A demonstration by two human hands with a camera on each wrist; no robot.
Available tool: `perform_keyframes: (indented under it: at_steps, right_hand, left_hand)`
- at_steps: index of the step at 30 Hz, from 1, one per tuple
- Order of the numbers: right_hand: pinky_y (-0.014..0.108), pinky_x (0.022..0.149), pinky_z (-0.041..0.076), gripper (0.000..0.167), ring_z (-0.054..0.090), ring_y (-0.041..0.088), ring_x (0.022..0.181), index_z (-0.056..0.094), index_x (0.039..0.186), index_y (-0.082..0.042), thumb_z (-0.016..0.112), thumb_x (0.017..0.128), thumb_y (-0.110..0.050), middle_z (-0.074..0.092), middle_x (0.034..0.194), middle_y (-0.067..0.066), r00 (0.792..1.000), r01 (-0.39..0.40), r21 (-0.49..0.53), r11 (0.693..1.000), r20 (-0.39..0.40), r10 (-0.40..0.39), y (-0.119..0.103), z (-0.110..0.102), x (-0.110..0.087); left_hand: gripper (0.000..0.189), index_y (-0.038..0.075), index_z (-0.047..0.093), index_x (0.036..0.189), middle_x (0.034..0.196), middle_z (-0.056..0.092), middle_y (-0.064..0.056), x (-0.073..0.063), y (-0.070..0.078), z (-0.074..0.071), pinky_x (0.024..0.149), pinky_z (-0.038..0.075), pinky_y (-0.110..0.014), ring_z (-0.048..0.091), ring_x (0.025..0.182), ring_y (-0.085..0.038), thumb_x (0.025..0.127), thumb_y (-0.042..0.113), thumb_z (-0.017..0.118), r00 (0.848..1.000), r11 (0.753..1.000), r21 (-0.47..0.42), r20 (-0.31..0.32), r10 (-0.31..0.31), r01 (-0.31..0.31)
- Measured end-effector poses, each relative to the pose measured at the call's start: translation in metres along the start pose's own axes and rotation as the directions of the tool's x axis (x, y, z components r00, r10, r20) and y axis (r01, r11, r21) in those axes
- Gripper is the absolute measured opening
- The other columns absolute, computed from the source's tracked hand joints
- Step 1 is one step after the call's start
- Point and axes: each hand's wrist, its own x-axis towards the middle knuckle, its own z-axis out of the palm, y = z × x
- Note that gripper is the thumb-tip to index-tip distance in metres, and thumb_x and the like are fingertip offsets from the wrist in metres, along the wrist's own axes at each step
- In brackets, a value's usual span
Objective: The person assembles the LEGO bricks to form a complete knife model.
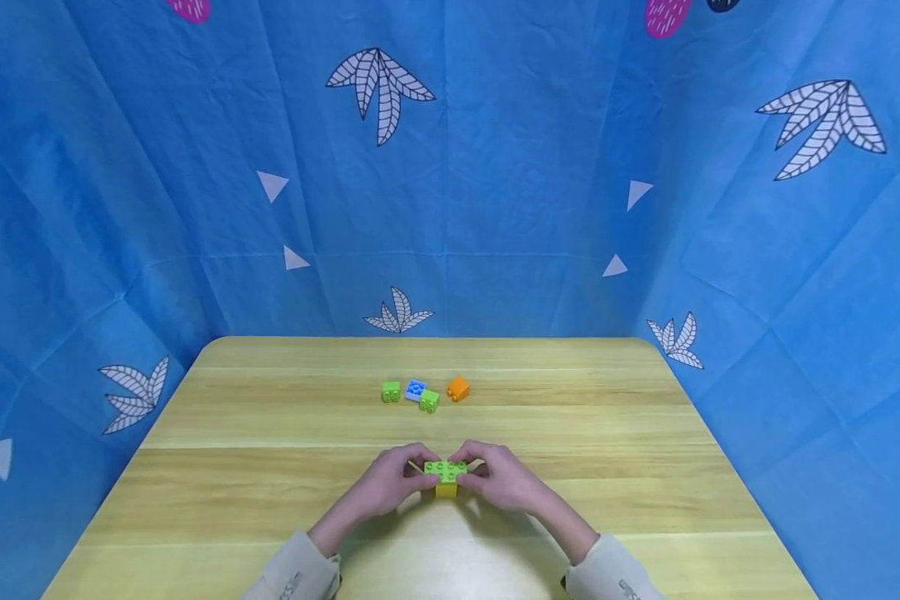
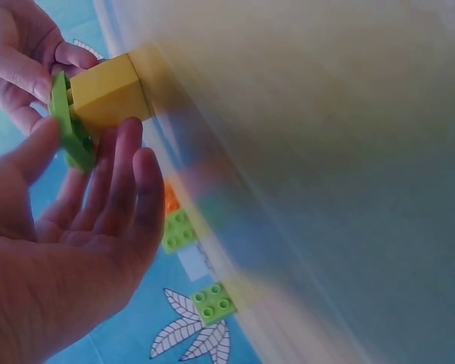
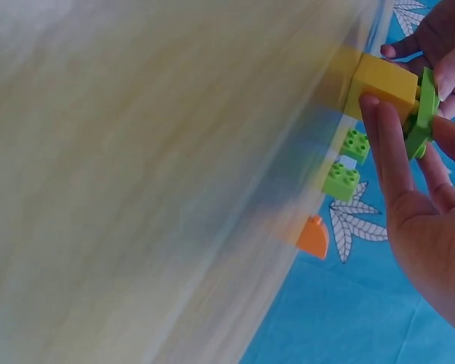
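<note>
A flat green building brick with studs on top lies over a yellow block near the front middle of the table. My left hand pinches the left end of the green brick between thumb and fingers. At its right end, my right hand pinches it the same way. In the left wrist view, a narrow gap shows between the green brick and the yellow block, whose base meets the tabletop. Fingers of the right hand lie against the yellow block in the right wrist view.
Farther back on the wooden table lie a small green brick, a blue brick beside another green brick, and an orange piece. A blue patterned cloth hangs behind and along both sides.
</note>
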Motion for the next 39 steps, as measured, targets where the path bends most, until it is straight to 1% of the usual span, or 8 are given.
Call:
perform_keyframes:
  at_steps: [6, 11, 15, 18, 22, 30, 32, 39]
  right_hand:
    - [0.032, 0.084, 0.063, 0.019, 0.076, 0.030, 0.098, 0.067, 0.118, -0.007, 0.067, 0.099, -0.009, 0.068, 0.124, 0.020, 1.000, 0.008, 0.022, 1.000, -0.001, -0.008, 0.0005, 0.0019, -0.0002]
    - [0.030, 0.082, 0.063, 0.020, 0.076, 0.030, 0.098, 0.067, 0.118, -0.007, 0.069, 0.098, -0.008, 0.067, 0.123, 0.018, 1.000, -0.009, 0.034, 0.999, -0.004, 0.009, -0.0001, 0.0012, -0.0009]
    - [0.034, 0.086, 0.064, 0.021, 0.075, 0.034, 0.102, 0.067, 0.118, -0.007, 0.070, 0.097, -0.009, 0.066, 0.123, 0.017, 1.000, -0.017, 0.034, 0.999, 0.000, 0.017, -0.0015, -0.0006, -0.0009]
    - [0.039, 0.091, 0.063, 0.021, 0.073, 0.037, 0.106, 0.067, 0.118, -0.008, 0.071, 0.097, -0.009, 0.066, 0.126, 0.018, 1.000, -0.021, 0.027, 0.999, 0.004, 0.021, -0.0020, -0.0014, -0.0010]
    - [0.044, 0.095, 0.061, 0.021, 0.072, 0.038, 0.108, 0.067, 0.118, -0.010, 0.071, 0.097, -0.009, 0.065, 0.129, 0.018, 0.999, -0.036, 0.045, 0.998, 0.010, 0.035, -0.0026, -0.0013, -0.0013]
    - [0.041, 0.096, 0.061, 0.021, 0.071, 0.036, 0.111, 0.067, 0.117, -0.010, 0.070, 0.097, -0.007, 0.063, 0.122, 0.013, 0.998, -0.064, 0.122, 0.990, 0.024, 0.062, -0.0028, -0.0015, -0.0014]
    - [0.042, 0.095, 0.061, 0.022, 0.071, 0.038, 0.112, 0.066, 0.118, -0.009, 0.070, 0.097, -0.007, 0.062, 0.122, 0.013, 0.997, -0.074, 0.133, 0.988, 0.028, 0.071, -0.0029, -0.0014, -0.0013]
    - [0.046, 0.097, 0.060, 0.023, 0.069, 0.042, 0.115, 0.065, 0.120, -0.008, 0.069, 0.098, -0.007, 0.061, 0.124, 0.014, 0.996, -0.090, 0.150, 0.985, 0.026, 0.087, -0.0035, 0.0001, -0.0004]
  left_hand:
    - [0.024, 0.012, 0.071, 0.115, 0.101, 0.070, -0.002, 0.0002, 0.0002, -0.0003, 0.078, 0.057, -0.026, 0.065, 0.087, -0.013, 0.095, 0.024, 0.075, 1.000, 1.000, 0.013, -0.006, 0.003, -0.003]
    - [0.026, 0.011, 0.071, 0.117, 0.100, 0.070, -0.001, 0.0024, -0.0003, -0.0018, 0.081, 0.057, -0.027, 0.065, 0.089, -0.014, 0.094, 0.023, 0.075, 1.000, 0.999, 0.033, -0.002, 0.014, -0.014]
    - [0.026, 0.011, 0.072, 0.117, 0.096, 0.070, 0.001, 0.0043, -0.0002, -0.0034, 0.081, 0.056, -0.027, 0.063, 0.089, -0.014, 0.095, 0.023, 0.075, 1.000, 0.999, 0.043, 0.003, 0.021, -0.021]
    - [0.026, 0.011, 0.072, 0.117, 0.093, 0.069, 0.002, 0.0047, 0.0002, -0.0039, 0.079, 0.055, -0.027, 0.062, 0.088, -0.014, 0.095, 0.023, 0.075, 1.000, 0.999, 0.037, 0.011, 0.020, -0.020]
    - [0.027, 0.010, 0.072, 0.118, 0.092, 0.069, 0.001, 0.0042, 0.0007, -0.0044, 0.076, 0.055, -0.025, 0.063, 0.085, -0.014, 0.094, 0.021, 0.076, 1.000, 1.000, 0.021, 0.019, 0.015, -0.016]
    - [0.026, 0.011, 0.073, 0.118, 0.099, 0.071, -0.002, 0.0033, 0.0010, -0.0060, 0.083, 0.060, -0.031, 0.068, 0.091, -0.016, 0.094, 0.022, 0.076, 1.000, 1.000, -0.007, 0.026, 0.013, -0.013]
    - [0.026, 0.012, 0.073, 0.118, 0.099, 0.070, -0.003, 0.0032, 0.0009, -0.0064, 0.082, 0.060, -0.032, 0.068, 0.091, -0.016, 0.094, 0.022, 0.076, 1.000, 1.000, -0.013, 0.027, 0.008, -0.008]
    - [0.024, 0.011, 0.073, 0.115, 0.097, 0.069, -0.003, 0.0024, 0.0010, -0.0062, 0.075, 0.059, -0.024, 0.068, 0.084, -0.015, 0.094, 0.021, 0.077, 1.000, 1.000, -0.030, 0.020, -0.006, 0.006]
